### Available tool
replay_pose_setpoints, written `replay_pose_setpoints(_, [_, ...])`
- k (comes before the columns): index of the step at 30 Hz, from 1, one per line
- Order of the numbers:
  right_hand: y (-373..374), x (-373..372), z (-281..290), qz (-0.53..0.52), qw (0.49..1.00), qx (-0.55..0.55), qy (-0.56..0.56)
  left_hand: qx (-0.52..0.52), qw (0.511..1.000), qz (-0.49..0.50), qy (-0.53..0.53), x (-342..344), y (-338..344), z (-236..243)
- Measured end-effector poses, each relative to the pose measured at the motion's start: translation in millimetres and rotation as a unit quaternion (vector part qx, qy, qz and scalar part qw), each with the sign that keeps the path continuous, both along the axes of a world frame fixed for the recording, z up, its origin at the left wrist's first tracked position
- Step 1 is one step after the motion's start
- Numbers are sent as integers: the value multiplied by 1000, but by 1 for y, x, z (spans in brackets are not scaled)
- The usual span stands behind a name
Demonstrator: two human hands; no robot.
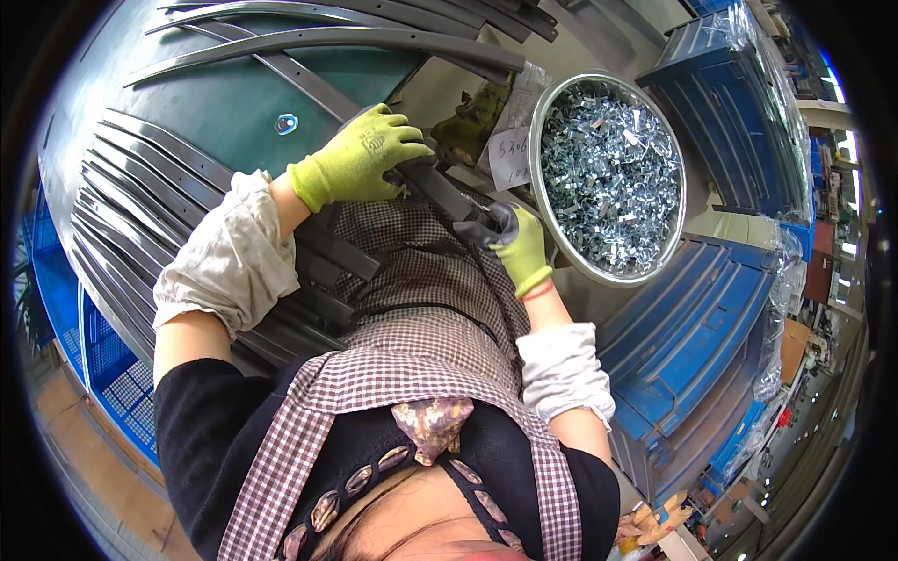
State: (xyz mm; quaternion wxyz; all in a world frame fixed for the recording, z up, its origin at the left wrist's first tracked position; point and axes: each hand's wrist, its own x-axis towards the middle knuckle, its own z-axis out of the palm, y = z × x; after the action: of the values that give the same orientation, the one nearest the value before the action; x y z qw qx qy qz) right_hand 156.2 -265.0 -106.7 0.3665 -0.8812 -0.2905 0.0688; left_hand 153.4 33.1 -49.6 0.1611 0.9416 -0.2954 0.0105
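Observation:
A long dark metal rail (313, 89) slants from the far left toward my lap, its near end between my hands. My left hand (360, 159), in a yellow-green glove with dark fingertips, is closed around the rail near that end. My right hand (514, 245), gloved the same way, is closed at the rail's tip, pinching a small shiny metal clip (479, 206). The clip's exact fit against the rail is too small to tell. Right of my right hand stands a round metal bowl (537, 140) heaped with small silvery clips (613, 178).
More dark rails (154, 178) lie stacked at the left, and others (327, 37) lie across the green tabletop (234, 107) at the back. A handwritten paper (508, 159) sits beside the bowl. Blue bins (692, 327) stand at the right, and a blue crate (126, 397) at the lower left.

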Motion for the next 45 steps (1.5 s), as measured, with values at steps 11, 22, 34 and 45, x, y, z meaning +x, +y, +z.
replay_pose_setpoints(11, [-5,-36,37,-7,994,-81,-68,24,999,5,34,0,0,3])
replay_pose_setpoints(22, [4,-33,50,47,975,-165,-143,-13,998,-12,65,2,3,9])
replay_pose_setpoints(34, [2,32,86,-98,982,-64,-148,-49,980,73,180,-55,20,50])
replay_pose_setpoints(45, [-56,91,83,-286,872,-375,-130,-55,967,190,159,-154,47,78])
